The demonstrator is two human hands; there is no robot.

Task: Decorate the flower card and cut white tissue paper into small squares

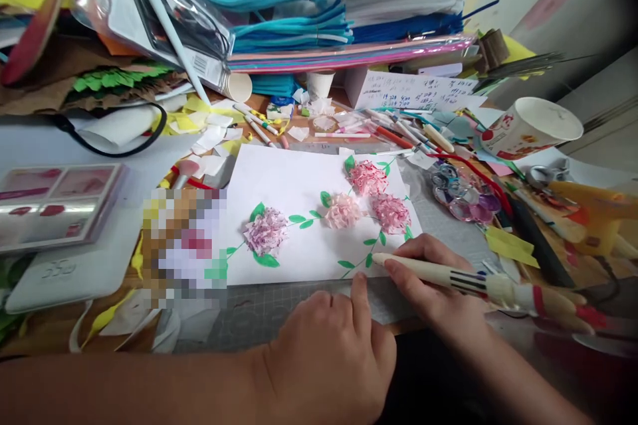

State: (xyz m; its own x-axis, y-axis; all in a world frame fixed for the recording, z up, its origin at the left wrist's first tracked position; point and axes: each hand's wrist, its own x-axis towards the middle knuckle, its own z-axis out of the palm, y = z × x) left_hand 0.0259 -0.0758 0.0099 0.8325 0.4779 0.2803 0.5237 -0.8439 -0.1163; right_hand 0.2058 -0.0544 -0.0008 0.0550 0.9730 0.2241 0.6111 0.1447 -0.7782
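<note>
Neatly flowered sheet (284, 169), pen (463, 279) near its edge

White and wider than deep, the sheet lies on the grey cutting mat (242, 319), its long axis running left to right. The left hand (339, 342) is curled, index finger extended at the sheet's near edge; its palm is hidden, so I cannot tell if it grips anything. The right hand (433, 299) grips the pen, thick, cream and dark-striped, pointing left, its tail slanting toward the person. Crumpled blooms stand on the sheet: lilac (266, 232) toward the left edge, pale pink (341, 211) right of centre, two deeper pink (367, 178) toward the right edge. Just beside the pen tip is a green leaf (368, 261).
</note>
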